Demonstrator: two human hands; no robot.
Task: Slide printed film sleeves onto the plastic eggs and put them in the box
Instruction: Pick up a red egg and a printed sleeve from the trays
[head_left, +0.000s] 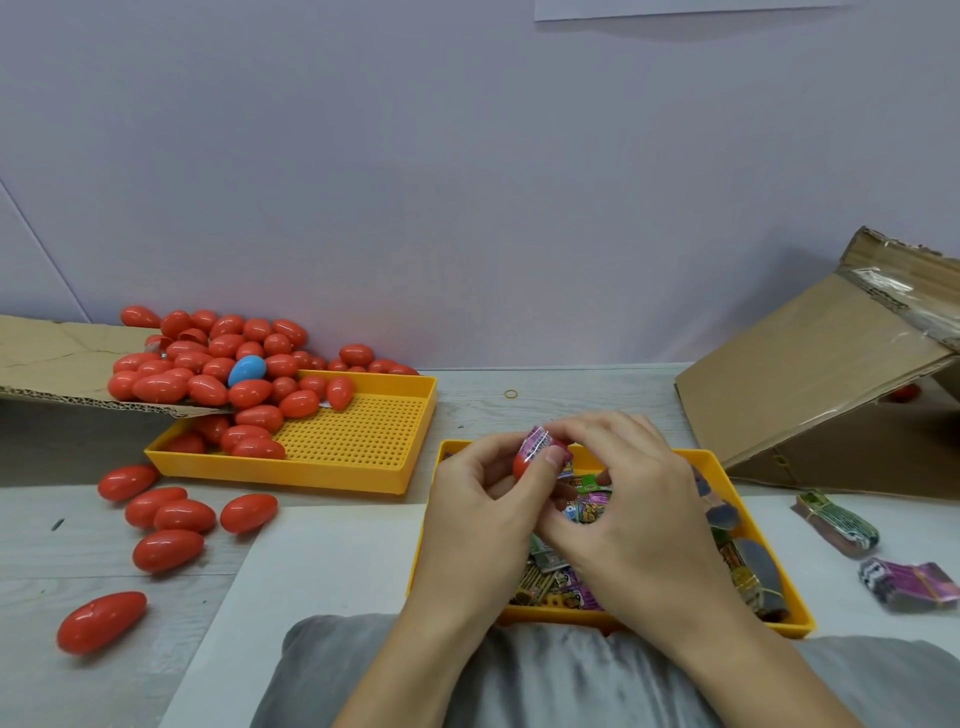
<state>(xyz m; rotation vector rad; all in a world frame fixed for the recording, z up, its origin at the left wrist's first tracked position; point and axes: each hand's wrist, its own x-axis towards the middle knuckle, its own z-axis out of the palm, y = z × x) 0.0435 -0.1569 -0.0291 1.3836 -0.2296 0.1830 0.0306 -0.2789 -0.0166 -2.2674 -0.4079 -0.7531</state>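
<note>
Left hand (485, 499) grips red egg (522, 464); right hand (634, 499) pinches printed sleeve (543, 442) over egg tip, above yellow tray (753, 540).

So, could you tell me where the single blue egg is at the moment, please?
In the head view the blue egg lies at the left, on top of the heap of red eggs that spills from the cardboard flap into the perforated yellow tray.
</note>
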